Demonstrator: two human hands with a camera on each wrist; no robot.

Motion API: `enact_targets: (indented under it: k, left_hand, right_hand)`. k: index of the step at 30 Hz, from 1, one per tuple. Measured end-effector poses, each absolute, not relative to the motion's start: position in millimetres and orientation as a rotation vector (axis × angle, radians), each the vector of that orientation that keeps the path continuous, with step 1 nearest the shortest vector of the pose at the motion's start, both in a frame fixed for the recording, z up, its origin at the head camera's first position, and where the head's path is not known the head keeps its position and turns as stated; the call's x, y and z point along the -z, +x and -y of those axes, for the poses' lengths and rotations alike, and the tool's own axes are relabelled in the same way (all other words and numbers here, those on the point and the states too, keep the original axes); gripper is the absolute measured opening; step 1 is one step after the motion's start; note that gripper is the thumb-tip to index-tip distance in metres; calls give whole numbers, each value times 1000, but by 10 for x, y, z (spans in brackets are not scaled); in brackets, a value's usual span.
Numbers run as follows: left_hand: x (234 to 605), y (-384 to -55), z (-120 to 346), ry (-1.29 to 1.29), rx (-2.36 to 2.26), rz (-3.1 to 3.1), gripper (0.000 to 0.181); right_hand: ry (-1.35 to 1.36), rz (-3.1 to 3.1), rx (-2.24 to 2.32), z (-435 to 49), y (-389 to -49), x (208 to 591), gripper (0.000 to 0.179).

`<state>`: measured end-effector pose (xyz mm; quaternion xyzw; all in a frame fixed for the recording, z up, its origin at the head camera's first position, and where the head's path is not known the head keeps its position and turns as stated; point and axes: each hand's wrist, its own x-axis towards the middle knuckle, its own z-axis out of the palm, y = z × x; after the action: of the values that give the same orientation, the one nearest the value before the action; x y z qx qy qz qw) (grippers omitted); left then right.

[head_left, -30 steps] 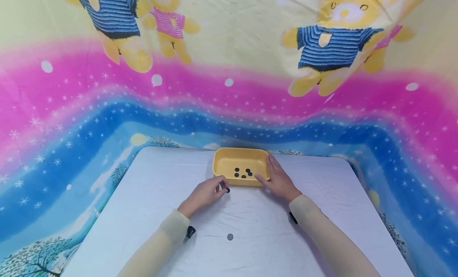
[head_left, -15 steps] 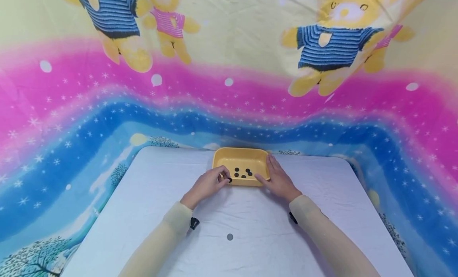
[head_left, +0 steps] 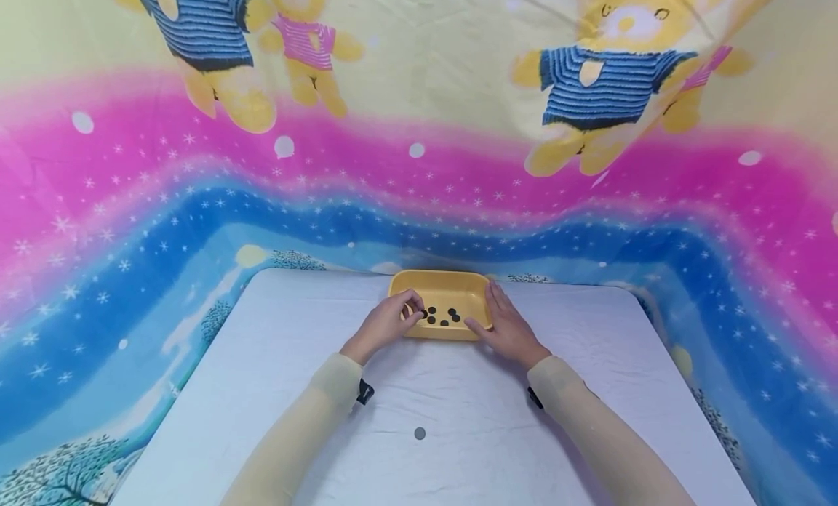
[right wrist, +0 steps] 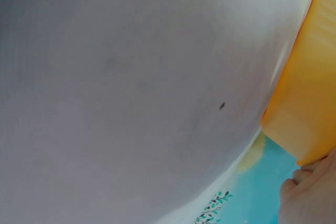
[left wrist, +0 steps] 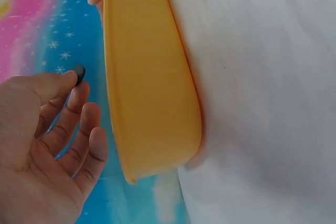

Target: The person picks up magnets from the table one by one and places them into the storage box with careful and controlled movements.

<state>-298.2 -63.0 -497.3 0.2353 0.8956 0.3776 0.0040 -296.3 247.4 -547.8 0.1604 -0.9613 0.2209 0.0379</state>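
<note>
Your left hand [head_left: 386, 323] has carried its pinched black disc [left wrist: 79, 73] from the cloth up over the yellow tray's [head_left: 440, 332] nine-o'clock rim. At three o'clock, your right hand [head_left: 507, 328] lies flat-fingered against the tray; a grey disc [head_left: 420, 433] sits well apart at six o'clock.

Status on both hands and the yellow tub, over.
Left hand pinches small dark round disc over yellow plastic tub. Right hand rests flat against tub's right side. One grey disc lies loose on the white cloth; path unobstructed.
</note>
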Motion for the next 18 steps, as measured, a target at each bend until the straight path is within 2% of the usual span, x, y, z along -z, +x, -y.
enact_targets:
  k: [18]
  left_hand:
    - [5040, -3282, 546, 681, -951, -2882, 6]
  right_hand:
    - [473, 2972, -647, -2482, -2974, 5500, 107]
